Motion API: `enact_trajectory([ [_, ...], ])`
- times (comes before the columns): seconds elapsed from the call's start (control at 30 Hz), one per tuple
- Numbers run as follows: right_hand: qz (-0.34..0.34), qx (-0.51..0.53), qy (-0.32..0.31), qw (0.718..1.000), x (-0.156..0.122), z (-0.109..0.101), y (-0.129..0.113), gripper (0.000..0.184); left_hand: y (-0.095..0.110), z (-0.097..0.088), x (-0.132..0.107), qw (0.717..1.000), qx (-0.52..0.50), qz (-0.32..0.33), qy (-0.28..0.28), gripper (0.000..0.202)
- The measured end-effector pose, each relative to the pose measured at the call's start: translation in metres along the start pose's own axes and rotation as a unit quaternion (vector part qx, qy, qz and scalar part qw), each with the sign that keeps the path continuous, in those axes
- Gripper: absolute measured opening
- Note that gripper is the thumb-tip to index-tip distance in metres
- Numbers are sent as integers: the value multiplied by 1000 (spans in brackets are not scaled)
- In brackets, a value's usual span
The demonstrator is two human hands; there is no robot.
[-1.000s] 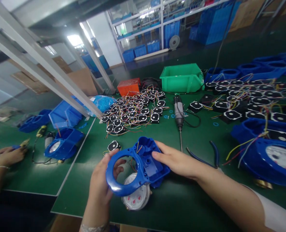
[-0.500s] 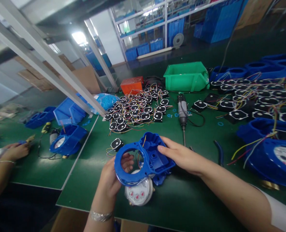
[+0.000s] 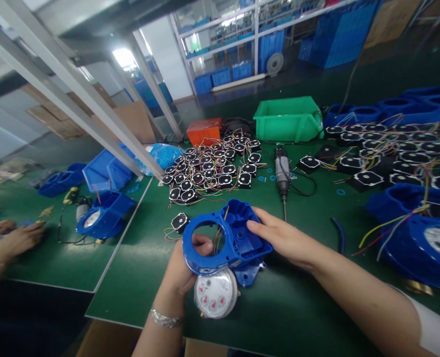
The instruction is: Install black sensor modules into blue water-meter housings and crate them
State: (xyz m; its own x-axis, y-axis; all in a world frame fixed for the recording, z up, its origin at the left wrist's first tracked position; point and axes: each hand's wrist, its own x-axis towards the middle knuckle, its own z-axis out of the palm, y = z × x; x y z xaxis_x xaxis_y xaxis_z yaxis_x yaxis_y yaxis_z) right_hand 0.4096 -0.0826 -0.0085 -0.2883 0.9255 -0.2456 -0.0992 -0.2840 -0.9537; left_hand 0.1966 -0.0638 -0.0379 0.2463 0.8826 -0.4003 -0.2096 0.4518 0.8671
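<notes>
Both my hands hold a blue plastic meter housing [image 3: 232, 238] with a round opening, tilted above a white-faced water meter [image 3: 216, 293] that lies on the green table [image 3: 298, 307]. My left hand [image 3: 185, 267] grips the ring side from below, thumb through the opening. My right hand [image 3: 283, 238] clasps the box-shaped end of the housing. Coloured wires show inside the housing. A small black module [image 3: 179, 221] with wires lies just left of the housing.
A heap of black wired modules [image 3: 212, 168] lies behind, with an electric screwdriver [image 3: 281, 171], orange box [image 3: 204, 131] and green bin [image 3: 287, 119]. Assembled blue meters [image 3: 420, 233] sit at right. Another person's hands [image 3: 15, 238] work at left near a blue meter [image 3: 99, 215].
The housing has been lifted and tilted a little higher above the white meter, with my left thumb further through the ring. The view has shifted slightly; the other person's hands moved.
</notes>
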Motion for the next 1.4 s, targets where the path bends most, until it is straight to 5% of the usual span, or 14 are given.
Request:
enact_trajectory([
  [0.4,9,19,-27,999,0,1,3,57,5,15,4,999,28,20,-33,17],
  [0.7,39,38,-4,999,1,-4,1,57,-3,8,-4,996,-50,78,5,14],
  [1.07,66,31,-10,997,2,-1,2,63,-3,9,1,990,97,96,37,17],
  [1.2,58,22,-25,998,2,3,2,64,-4,7,6,998,36,44,-28,22],
  [1.4,49,-15,-39,998,-3,4,0,64,11,-3,-9,992,-105,11,75,34],
])
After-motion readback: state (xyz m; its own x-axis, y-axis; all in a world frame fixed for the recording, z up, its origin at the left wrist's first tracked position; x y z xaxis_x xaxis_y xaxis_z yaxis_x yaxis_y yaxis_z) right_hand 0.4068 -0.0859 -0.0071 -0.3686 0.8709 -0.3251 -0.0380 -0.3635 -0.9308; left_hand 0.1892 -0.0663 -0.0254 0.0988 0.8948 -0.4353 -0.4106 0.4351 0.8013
